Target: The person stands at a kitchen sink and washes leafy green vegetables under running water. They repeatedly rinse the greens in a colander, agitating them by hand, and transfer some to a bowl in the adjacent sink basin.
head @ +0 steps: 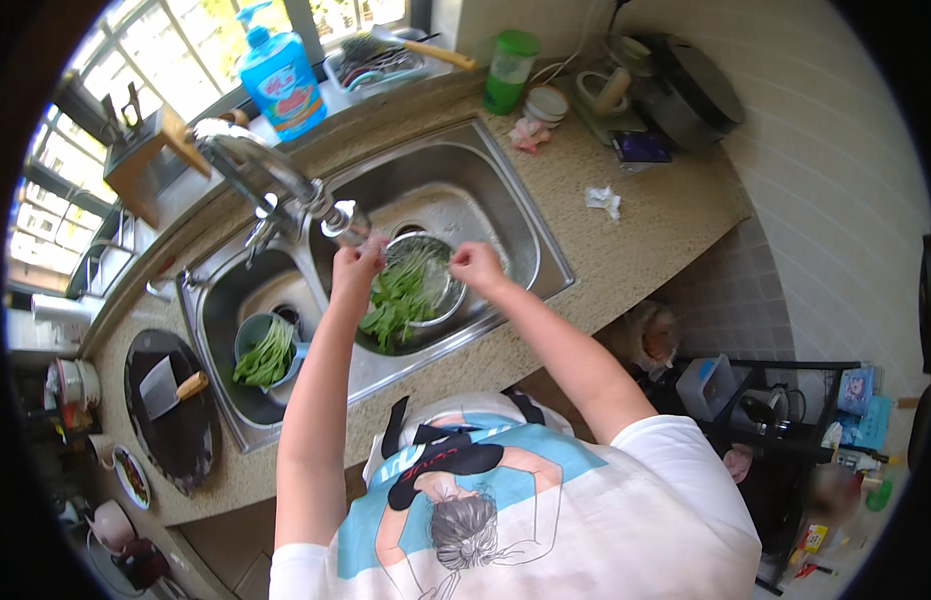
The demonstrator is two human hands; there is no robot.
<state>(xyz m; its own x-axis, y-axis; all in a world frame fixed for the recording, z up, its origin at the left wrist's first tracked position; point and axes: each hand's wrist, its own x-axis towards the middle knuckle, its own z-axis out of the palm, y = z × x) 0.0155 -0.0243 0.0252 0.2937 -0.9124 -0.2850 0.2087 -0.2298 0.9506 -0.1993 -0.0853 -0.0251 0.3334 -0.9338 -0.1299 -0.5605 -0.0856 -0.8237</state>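
Observation:
A round bowl (444,279) holding water and leafy greens (399,298) sits in the larger basin of a steel double sink (503,187). My left hand (357,266) is at the bowl's left side, beneath the chrome faucet (315,196), its fingertips blurred by what looks like running water. At the right side of the rim is my right hand (474,264), fingers curled together. Whether either hand pinches a stem or the rim is too small to see. In the smaller basin, a blue-grey colander (249,330) contains more greens (267,356) with pale stems.
Left of the sink, a cleaver (162,388) lies on a dark round chopping board (173,450). A blue soap bottle (284,86) and a knife block (147,161) stand along the window. Crumpled tissue (603,201) and a phone (642,148) lie on the right counter (660,217).

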